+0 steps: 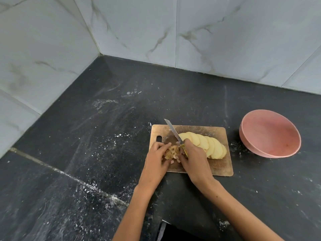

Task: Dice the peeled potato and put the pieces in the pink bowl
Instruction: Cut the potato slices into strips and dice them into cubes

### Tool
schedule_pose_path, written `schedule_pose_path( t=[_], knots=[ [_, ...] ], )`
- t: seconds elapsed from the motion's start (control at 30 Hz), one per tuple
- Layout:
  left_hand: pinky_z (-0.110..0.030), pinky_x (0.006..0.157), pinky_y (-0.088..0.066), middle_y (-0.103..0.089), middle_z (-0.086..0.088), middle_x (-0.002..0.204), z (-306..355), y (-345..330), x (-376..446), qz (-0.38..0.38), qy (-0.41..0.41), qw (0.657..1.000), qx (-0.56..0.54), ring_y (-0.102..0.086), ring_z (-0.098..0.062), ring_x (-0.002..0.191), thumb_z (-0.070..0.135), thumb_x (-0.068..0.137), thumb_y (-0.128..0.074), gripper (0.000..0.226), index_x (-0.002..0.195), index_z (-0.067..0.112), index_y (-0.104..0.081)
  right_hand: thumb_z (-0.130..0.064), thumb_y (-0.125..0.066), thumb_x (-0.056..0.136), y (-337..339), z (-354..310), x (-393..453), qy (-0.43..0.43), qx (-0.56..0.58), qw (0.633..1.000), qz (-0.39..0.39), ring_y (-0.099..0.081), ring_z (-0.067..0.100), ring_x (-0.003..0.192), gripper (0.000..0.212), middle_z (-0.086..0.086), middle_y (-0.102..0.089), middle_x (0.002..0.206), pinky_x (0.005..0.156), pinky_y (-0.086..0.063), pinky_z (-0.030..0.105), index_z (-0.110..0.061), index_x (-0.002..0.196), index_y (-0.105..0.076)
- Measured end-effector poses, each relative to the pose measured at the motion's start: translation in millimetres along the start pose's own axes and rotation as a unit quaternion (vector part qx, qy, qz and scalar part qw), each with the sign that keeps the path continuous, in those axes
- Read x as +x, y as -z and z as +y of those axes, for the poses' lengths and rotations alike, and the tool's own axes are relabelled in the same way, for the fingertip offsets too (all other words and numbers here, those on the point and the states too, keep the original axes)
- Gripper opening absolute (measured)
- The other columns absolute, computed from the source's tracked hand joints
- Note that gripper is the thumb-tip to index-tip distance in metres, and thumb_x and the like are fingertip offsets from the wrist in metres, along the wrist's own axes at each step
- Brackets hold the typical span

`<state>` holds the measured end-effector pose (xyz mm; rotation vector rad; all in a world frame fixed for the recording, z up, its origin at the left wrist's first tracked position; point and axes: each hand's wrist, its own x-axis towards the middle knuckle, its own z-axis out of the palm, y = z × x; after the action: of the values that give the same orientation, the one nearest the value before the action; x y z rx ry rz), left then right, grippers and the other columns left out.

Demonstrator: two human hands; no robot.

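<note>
A wooden cutting board [218,164] lies on the black counter. Pale yellow potato slices [208,145] lie fanned in a row across its right half. A small heap of diced potato pieces [171,152] sits at the board's left, between my two hands. My right hand [192,157] grips the yellow handle of a knife [172,129], whose blade points up and to the left over the board. My left hand [156,157] rests against the left side of the diced heap with fingers curled round the pieces. The pink bowl [271,133] stands to the right of the board, nothing visible inside.
The black stone counter [86,153] is speckled with white dust and has a seam running diagonally at the left. Marble-look tiled walls [156,32] meet in a corner behind. A dark edge shows at the bottom middle.
</note>
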<state>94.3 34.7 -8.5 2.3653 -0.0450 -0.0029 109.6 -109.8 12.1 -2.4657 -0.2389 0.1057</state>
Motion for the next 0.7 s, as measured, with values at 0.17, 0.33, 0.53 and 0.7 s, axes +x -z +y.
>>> schedule_pose_path(
  t=[0.17,0.33,0.53,0.7],
  knots=[
    [-0.01,0.072,-0.046,-0.055,0.007,0.096,3.3,3.3,8.2,0.008,0.005,1.0,-0.023,-0.055,-0.003,0.08,-0.001,0.076,-0.074,0.04,0.112,0.017,-0.07,-0.009,-0.054,0.092,-1.7,-1.3,12.2,0.044,-0.047,0.995,-0.08,-0.054,0.02,0.084,0.022,0.005,-0.06,0.097,0.064,-0.04,0.028,-0.012,0.11,-0.042],
    [-0.013,0.071,-0.049,-0.056,0.007,0.093,6.2,7.4,10.1,0.013,0.006,0.999,-0.042,-0.056,-0.002,0.078,-0.001,0.077,-0.073,0.027,0.099,0.015,-0.072,-0.01,-0.054,0.09,6.2,0.3,20.5,0.062,-0.098,0.989,-0.089,-0.053,0.022,0.079,0.021,0.003,-0.056,0.09,0.06,-0.037,0.03,-0.016,0.098,-0.035],
    [-0.009,0.072,-0.048,-0.058,0.004,0.097,6.3,5.2,9.8,0.011,0.028,0.997,-0.069,-0.056,-0.001,0.079,-0.005,0.07,-0.074,0.036,0.1,0.015,-0.071,-0.005,-0.05,0.092,14.0,11.9,23.3,0.056,-0.048,0.995,-0.073,-0.06,0.028,0.086,0.014,0.008,-0.066,0.097,0.069,-0.047,0.038,-0.012,0.092,-0.039],
    [-0.011,0.072,-0.051,-0.061,0.004,0.102,2.9,5.0,9.5,0.025,0.065,0.99,-0.126,-0.058,0.003,0.086,-0.013,0.069,-0.071,0.051,0.108,0.02,-0.067,-0.017,-0.064,0.085,3.5,7.3,23.8,0.062,-0.076,0.988,-0.121,-0.052,0.021,0.088,0.036,0.003,-0.055,0.099,0.065,-0.036,0.027,-0.014,0.11,-0.039]
  ],
)
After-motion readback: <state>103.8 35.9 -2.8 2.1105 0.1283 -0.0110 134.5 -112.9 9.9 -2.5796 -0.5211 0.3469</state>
